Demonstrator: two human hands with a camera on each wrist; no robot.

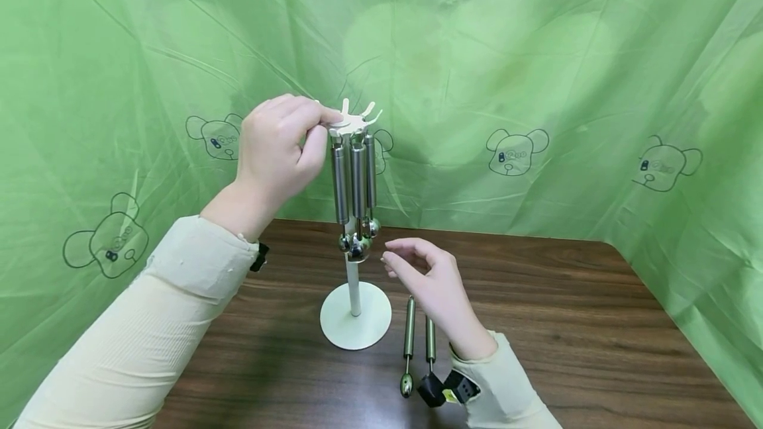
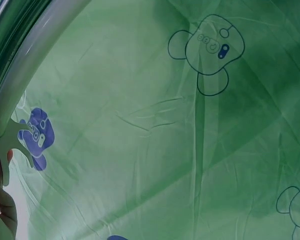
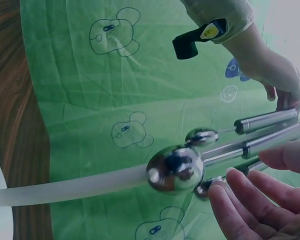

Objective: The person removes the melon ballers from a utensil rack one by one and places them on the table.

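Green fabric printed with bear heads (image 1: pixel 441 71) surrounds our dark wood-grain table (image 1: pixel 572 323), running past twelve o'clock and down both sides. Near the table's middle, toward eleven o'clock, we see a white stand (image 1: pixel 355 336) upright on its round base, its pronged top above hanging steel-handled utensils (image 1: pixel 357 181); we count at least three, their shiny heads bunched beside the pole. At nine o'clock from that top, our left hand (image 1: pixel 277 144) pinches its edge between finger and thumb. Between three and four o'clock from the hanging heads, our right hand (image 1: pixel 432 277) holds nothing, its fingers loosely bent, thumb apart, near the utensils. About four o'clock from the base, two more utensils (image 1: pixel 409 330) lie side by side; a black wrist device (image 1: pixel 432 390) hides the farther one's head.
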